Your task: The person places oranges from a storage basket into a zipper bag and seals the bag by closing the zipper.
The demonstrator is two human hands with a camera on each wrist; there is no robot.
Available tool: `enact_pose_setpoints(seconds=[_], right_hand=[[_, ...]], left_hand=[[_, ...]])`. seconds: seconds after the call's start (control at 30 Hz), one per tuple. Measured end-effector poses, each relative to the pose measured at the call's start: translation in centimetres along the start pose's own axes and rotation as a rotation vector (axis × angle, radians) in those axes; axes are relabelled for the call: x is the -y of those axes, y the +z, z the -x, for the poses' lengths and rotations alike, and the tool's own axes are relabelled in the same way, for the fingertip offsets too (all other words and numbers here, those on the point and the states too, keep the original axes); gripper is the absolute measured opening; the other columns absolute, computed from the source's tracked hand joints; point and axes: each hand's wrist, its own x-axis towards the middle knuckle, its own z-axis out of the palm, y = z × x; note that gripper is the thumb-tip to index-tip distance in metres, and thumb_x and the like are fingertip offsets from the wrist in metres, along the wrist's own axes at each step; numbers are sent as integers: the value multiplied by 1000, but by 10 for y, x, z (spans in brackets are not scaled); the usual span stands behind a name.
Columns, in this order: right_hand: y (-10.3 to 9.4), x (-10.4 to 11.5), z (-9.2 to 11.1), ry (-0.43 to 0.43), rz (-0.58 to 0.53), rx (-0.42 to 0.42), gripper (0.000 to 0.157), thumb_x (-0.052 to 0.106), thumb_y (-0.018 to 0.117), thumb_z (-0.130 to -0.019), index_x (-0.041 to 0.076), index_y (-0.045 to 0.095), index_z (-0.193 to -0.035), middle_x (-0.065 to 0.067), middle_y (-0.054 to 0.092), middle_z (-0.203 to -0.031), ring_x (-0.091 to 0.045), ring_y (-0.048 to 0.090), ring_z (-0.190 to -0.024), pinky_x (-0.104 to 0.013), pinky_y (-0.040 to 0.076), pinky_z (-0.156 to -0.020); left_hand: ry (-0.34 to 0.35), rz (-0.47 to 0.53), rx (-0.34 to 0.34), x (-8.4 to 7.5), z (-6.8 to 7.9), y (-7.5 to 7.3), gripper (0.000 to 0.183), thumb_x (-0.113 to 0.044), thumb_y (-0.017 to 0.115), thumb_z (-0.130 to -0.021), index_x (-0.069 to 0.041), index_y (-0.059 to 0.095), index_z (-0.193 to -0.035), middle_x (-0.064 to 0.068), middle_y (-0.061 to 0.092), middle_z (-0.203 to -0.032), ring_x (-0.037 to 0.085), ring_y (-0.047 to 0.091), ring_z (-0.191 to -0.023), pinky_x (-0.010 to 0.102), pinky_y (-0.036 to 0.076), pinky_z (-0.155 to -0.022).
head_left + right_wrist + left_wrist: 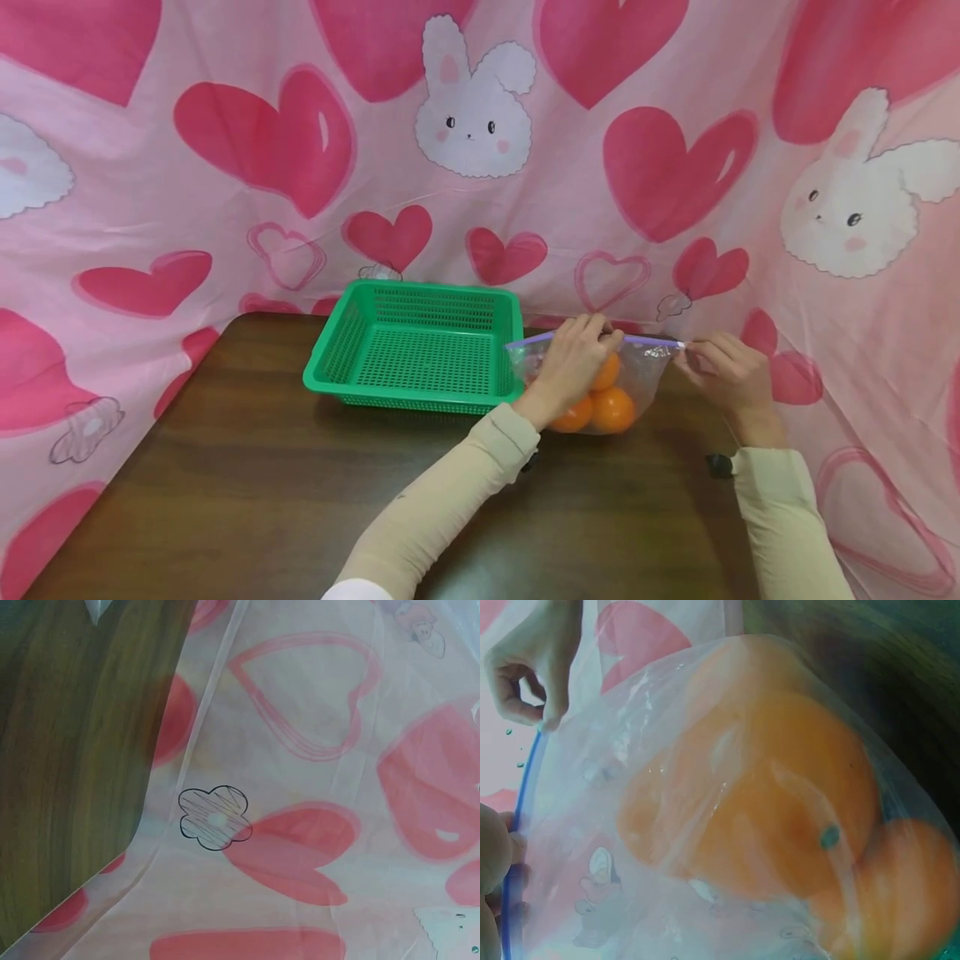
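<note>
A clear zip bag point(647, 379) with several oranges point(613, 410) in it is held upright over the table's right part. Along its top runs a purple zip strip point(651, 341), blue in the left wrist view. My left hand point(572, 360) grips this strip near its middle, partly covering the oranges. At the strip's right end, my right hand point(726, 373) pinches the corner between thumb and finger. The left wrist view shows the oranges point(780, 795) close up through the plastic, one with a small green stem spot. The right wrist view shows no hand.
A green plastic basket point(321, 371) with slotted walls stands left of the bag, nothing in it. Both are by the back edge of the dark wooden table point(247, 467). Pink heart-and-rabbit cloth point(570, 192) hangs behind and along the sides.
</note>
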Motion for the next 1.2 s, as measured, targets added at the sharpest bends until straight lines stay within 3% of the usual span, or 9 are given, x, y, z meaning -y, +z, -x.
enact_pose_setpoints(seconds=[0.1,0.2,0.37,0.5,0.6,0.7,0.87,1.07,1.2], right_hand=[[-5,-1,3,24,-1,32,47,36,66,-97,-5,72,-75,-19,69,-72,-35,62,-60,-4,39,-95],[-6,-2,5,59,-12,29,46,35,66,-95,-6,73,-75,-20,69,-72,-36,61,-60,-2,34,-99],[-5,3,6,162,-120,-6,36,26,71,-87,-8,72,-75,-22,68,-73,-30,60,-69,-5,40,-97],[-11,19,3,369,-275,0,9,-4,75,-75,-11,71,-79,-24,70,-82,-8,65,-85,-7,46,-92],[-15,33,1,604,-433,-4,18,-23,73,-69,-16,67,-84,-12,76,-89,2,70,-91,-9,51,-88],[-12,41,5,798,-626,-70,17,-30,66,-74,-24,59,-88,0,77,-91,-1,74,-87,-15,55,-82],[-4,38,22,900,-820,-172,17,-31,60,-79,-30,55,-95,0,77,-88,-6,75,-83,-16,58,-77],[-7,32,26,970,-702,-111,17,-19,67,-86,-21,65,-102,5,77,-86,-5,73,-75,-13,57,-70],[-18,34,18,1018,-770,-138,15,-20,64,-87,-19,65,-102,0,77,-83,-8,72,-70,-17,58,-65]], left_hand=[[28,59,32,3,1,-2,22,-12,66,-99,-21,75,-116,0,66,-108,15,63,-102,24,51,-88],[35,139,46,11,7,-5,27,-12,68,-97,-19,73,-123,1,67,-113,16,62,-107,26,50,-96],[-28,251,-60,35,31,-12,28,-13,73,-92,-12,75,-120,5,69,-110,20,64,-105,30,52,-95],[-149,445,-81,55,60,-15,31,-15,79,-88,-8,76,-118,8,69,-112,22,64,-101,31,55,-87],[-269,670,-15,66,79,-14,30,-13,78,-89,-5,76,-118,8,71,-113,20,65,-95,30,55,-78],[-357,860,65,73,92,-12,22,-9,75,-91,-4,78,-113,7,75,-108,16,67,-88,27,57,-76],[-471,1109,59,75,99,-7,16,-7,72,-94,-3,79,-108,11,78,-101,13,73,-83,26,61,-75],[-550,1207,-68,75,94,-18,18,-8,73,-93,-1,79,-108,15,78,-97,24,76,-82,30,62,-75],[-580,1254,-92,73,83,-33,18,-4,73,-91,3,77,-107,20,77,-96,33,76,-84,31,62,-76]])
